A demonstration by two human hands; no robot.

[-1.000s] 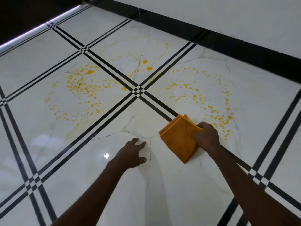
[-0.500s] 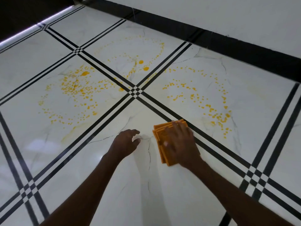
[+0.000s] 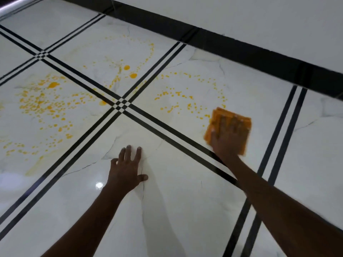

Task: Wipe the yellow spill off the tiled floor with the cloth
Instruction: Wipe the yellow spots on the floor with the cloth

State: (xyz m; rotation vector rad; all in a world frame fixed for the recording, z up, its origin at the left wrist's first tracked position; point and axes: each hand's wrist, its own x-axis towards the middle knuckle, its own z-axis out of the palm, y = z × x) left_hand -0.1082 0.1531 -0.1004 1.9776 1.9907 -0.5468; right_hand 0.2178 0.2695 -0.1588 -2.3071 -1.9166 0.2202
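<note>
A folded, soft orange cloth point(image 3: 229, 125), roughly square with layered edges showing at its far side, lies flat on the glossy white marble-veined tiled floor point(image 3: 176, 210). It sits to the right of the small black-and-white checkered crossing point(image 3: 121, 104) where the paired black floor stripes meet. The right hand point(image 3: 229, 139) presses down on it with fingers straight and spread; the hand is blurred. The yellow spill point(image 3: 178, 102), a scatter of small beads and a few larger round drops, spreads over the tiles left of, beyond and right of that crossing, its nearest beads just beside the cloth's left edge. The left hand point(image 3: 126, 169) rests flat on the bare tile nearer than the crossing, fingers wide apart, holding nothing.
</note>
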